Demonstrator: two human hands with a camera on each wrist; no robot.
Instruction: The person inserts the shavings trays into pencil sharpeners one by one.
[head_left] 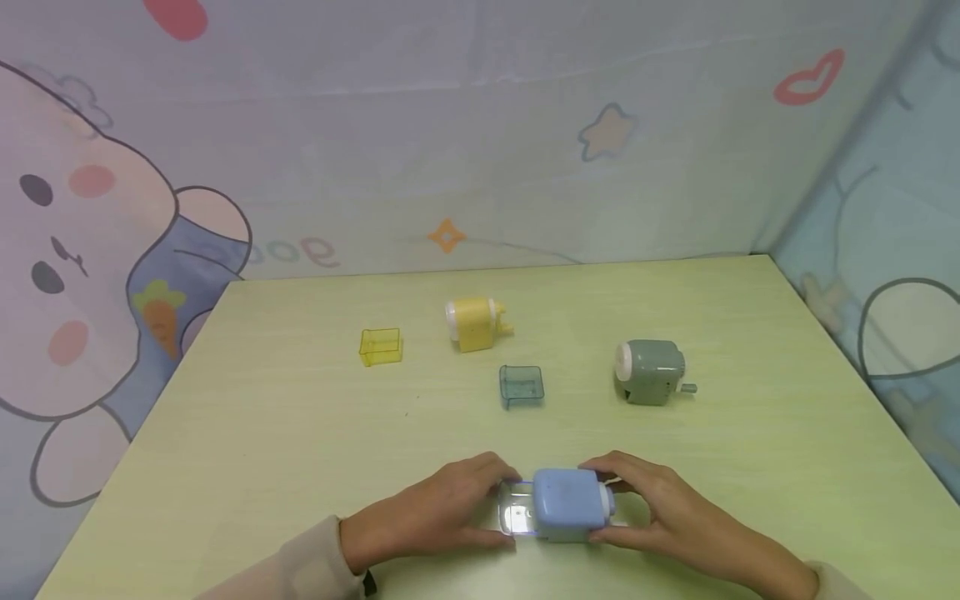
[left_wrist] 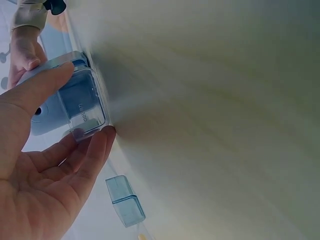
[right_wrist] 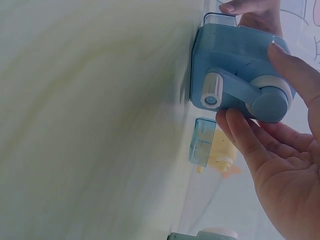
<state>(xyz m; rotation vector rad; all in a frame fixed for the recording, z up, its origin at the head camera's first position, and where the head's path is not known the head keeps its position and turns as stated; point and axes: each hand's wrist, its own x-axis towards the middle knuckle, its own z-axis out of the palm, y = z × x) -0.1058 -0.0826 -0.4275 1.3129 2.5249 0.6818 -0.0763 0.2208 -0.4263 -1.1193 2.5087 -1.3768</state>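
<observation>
Blue boxy plastic pencil sharpener (head_left: 567,500) rests on the pale green worktop (head_left: 300,433) — the right hand (head_left: 678,521) grips its body at the crank end, the left hand (head_left: 438,508) grasps the clear rectangular plastic drawer (head_left: 517,510) jutting from its other end. Beyond them stand a yellow boxy plastic sharpener (head_left: 474,325) and a grey-green boxy plastic sharpener (head_left: 654,372).

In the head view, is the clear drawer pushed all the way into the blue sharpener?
No, the clear drawer sticks out of the blue sharpener on the side nearest the left hand.
</observation>
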